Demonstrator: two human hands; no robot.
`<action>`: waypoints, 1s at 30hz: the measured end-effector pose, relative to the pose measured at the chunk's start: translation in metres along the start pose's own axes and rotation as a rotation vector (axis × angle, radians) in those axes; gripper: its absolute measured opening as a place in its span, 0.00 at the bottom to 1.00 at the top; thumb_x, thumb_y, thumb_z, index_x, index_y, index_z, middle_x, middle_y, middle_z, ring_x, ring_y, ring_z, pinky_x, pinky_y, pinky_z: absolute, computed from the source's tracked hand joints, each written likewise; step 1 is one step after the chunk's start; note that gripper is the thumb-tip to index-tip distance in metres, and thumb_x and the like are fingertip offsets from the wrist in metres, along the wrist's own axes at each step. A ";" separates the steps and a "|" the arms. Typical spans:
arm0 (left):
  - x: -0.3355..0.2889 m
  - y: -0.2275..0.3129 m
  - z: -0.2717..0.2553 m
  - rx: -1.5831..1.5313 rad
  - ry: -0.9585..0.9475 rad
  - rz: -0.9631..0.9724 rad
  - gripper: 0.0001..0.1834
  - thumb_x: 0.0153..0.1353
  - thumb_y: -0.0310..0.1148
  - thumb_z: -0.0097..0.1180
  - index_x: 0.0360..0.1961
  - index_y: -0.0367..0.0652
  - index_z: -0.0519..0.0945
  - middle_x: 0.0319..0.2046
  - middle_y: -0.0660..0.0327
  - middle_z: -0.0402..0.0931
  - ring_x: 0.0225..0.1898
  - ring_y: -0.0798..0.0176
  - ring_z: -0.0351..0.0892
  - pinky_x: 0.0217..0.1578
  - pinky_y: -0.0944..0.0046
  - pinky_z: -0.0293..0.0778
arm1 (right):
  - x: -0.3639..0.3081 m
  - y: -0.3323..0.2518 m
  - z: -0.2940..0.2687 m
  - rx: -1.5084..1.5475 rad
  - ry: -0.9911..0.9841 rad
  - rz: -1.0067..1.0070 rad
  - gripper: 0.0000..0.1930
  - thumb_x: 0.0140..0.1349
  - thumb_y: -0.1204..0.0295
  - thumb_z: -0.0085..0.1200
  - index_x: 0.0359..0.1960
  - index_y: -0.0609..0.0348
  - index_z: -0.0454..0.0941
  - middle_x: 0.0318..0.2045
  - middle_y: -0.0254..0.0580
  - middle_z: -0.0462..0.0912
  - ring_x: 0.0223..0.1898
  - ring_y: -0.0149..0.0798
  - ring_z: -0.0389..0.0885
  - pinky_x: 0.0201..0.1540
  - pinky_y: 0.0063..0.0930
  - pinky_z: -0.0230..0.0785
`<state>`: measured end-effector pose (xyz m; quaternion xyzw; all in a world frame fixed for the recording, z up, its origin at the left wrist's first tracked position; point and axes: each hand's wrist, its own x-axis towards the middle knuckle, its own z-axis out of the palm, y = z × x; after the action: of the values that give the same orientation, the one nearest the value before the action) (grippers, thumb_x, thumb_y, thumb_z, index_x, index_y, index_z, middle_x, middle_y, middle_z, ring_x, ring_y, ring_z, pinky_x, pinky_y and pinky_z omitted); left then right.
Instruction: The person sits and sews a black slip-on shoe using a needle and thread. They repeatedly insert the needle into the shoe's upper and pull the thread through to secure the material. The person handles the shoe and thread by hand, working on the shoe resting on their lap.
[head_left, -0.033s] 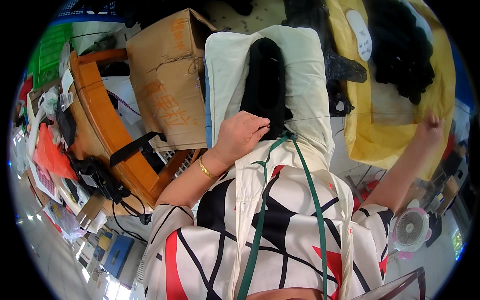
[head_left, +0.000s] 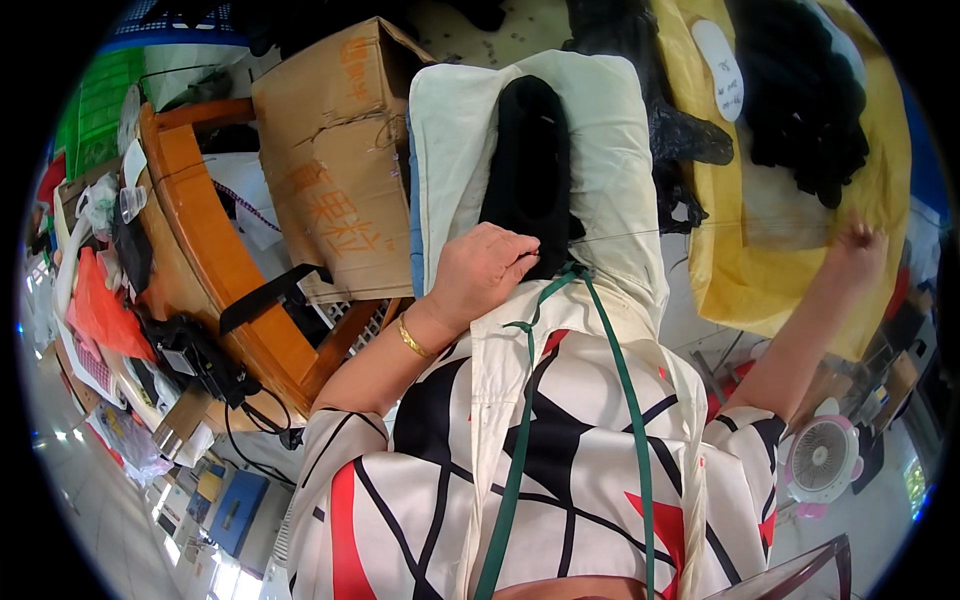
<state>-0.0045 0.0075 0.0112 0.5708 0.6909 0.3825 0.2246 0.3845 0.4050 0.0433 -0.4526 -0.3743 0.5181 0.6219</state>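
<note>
A black fabric shoe lies on a cloth-covered cushion on my lap, its opening upward and its near end toward me. My left hand is closed on that near end, thumb and forefinger pinched at its edge. From there a thin dark thread runs taut to the right. My right hand, somewhat blurred, is held far out to the right with its fingers closed on the thread's other end. Whether a needle is in those fingers cannot be made out. Green apron ties hang just below the shoe.
A cardboard box stands left of the cushion, beside a wooden chair. At the right, a yellow sack bears dark fabric pieces and a white insole. A small fan stands at lower right.
My right hand has shifted very slightly up and to the left, and the thread with it. My left hand and the shoe stay in place.
</note>
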 end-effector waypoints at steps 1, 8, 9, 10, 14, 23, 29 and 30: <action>0.001 0.000 0.000 0.008 -0.004 0.008 0.10 0.51 0.29 0.68 0.36 0.44 0.83 0.30 0.62 0.83 0.33 0.56 0.82 0.32 0.60 0.79 | -0.025 0.007 0.031 -0.133 -0.002 -0.059 0.08 0.73 0.74 0.45 0.37 0.67 0.73 0.26 0.36 0.76 0.25 0.33 0.77 0.52 0.41 0.80; -0.004 -0.003 0.002 0.055 0.041 0.089 0.11 0.49 0.26 0.69 0.36 0.44 0.83 0.31 0.61 0.83 0.33 0.56 0.82 0.33 0.61 0.79 | -0.228 0.064 0.150 -0.624 -0.958 0.651 0.04 0.68 0.73 0.55 0.42 0.55 0.80 0.27 0.25 0.79 0.26 0.19 0.74 0.26 0.16 0.68; -0.004 -0.003 0.002 0.051 0.046 0.092 0.12 0.49 0.26 0.70 0.35 0.43 0.83 0.31 0.61 0.83 0.32 0.56 0.82 0.32 0.61 0.79 | -0.246 0.062 0.163 -0.727 -1.162 0.521 0.06 0.67 0.76 0.54 0.43 0.57 0.80 0.28 0.28 0.77 0.23 0.24 0.75 0.26 0.18 0.69; -0.007 -0.002 0.003 0.048 0.056 0.106 0.12 0.48 0.25 0.70 0.35 0.43 0.83 0.31 0.60 0.84 0.32 0.55 0.83 0.32 0.61 0.79 | -0.261 0.070 0.161 -0.682 -1.282 0.248 0.05 0.66 0.76 0.55 0.41 0.60 0.80 0.25 0.33 0.79 0.23 0.30 0.78 0.28 0.23 0.70; -0.008 -0.002 0.003 0.059 0.083 0.120 0.12 0.47 0.24 0.71 0.34 0.43 0.83 0.31 0.59 0.84 0.30 0.55 0.83 0.31 0.61 0.78 | -0.271 0.077 0.166 -0.841 -1.476 0.084 0.07 0.64 0.74 0.56 0.42 0.59 0.81 0.27 0.46 0.83 0.26 0.46 0.82 0.31 0.32 0.74; -0.009 -0.004 0.004 0.087 0.096 0.135 0.12 0.49 0.26 0.69 0.37 0.45 0.82 0.31 0.63 0.83 0.32 0.59 0.82 0.31 0.63 0.79 | -0.271 0.076 0.170 -0.907 -1.551 0.012 0.08 0.63 0.73 0.55 0.42 0.59 0.82 0.30 0.47 0.85 0.29 0.49 0.83 0.33 0.35 0.76; -0.008 -0.003 0.004 0.086 0.099 0.133 0.11 0.50 0.26 0.69 0.36 0.45 0.82 0.31 0.64 0.83 0.33 0.59 0.83 0.30 0.64 0.78 | -0.271 0.075 0.173 -0.916 -1.566 0.014 0.08 0.63 0.73 0.55 0.41 0.60 0.82 0.30 0.47 0.85 0.29 0.49 0.84 0.34 0.35 0.76; -0.008 -0.003 0.005 0.089 0.100 0.133 0.11 0.50 0.26 0.69 0.36 0.45 0.83 0.31 0.64 0.83 0.33 0.59 0.83 0.30 0.64 0.78 | -0.271 0.075 0.173 -0.917 -1.572 0.012 0.08 0.63 0.73 0.55 0.41 0.60 0.82 0.30 0.47 0.85 0.30 0.49 0.84 0.34 0.36 0.76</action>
<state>-0.0010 0.0011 0.0052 0.6050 0.6781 0.3937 0.1381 0.1501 0.1730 0.0268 -0.1738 -0.8575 0.4809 -0.0565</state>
